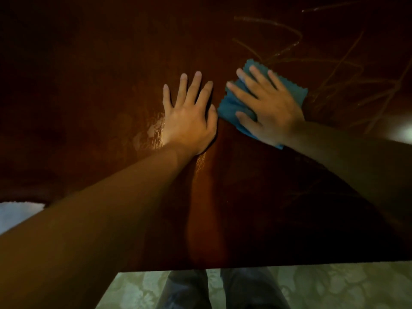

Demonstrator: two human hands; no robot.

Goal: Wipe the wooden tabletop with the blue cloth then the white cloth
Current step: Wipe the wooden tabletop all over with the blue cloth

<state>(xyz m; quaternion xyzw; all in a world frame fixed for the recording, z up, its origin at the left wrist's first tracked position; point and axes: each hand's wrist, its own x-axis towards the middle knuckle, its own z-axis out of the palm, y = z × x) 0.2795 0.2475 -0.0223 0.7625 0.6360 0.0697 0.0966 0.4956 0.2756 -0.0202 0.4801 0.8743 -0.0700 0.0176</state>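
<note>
A dark reddish-brown wooden tabletop (100, 85) fills most of the view. The blue cloth (227, 108), with zigzag edges, lies flat on it at centre right. My right hand (265, 103) presses down on the cloth with fingers spread and straight. My left hand (189, 117) rests flat on the bare wood just left of the cloth, fingers straight. No white cloth is in view.
Pale streaks and scratch-like marks (323, 63) cross the tabletop at the upper right. A wet-looking sheen (153, 130) shows beside my left wrist. The table's near edge (289, 264) runs along the bottom, with patterned floor (334, 286) and my legs (223, 291) below.
</note>
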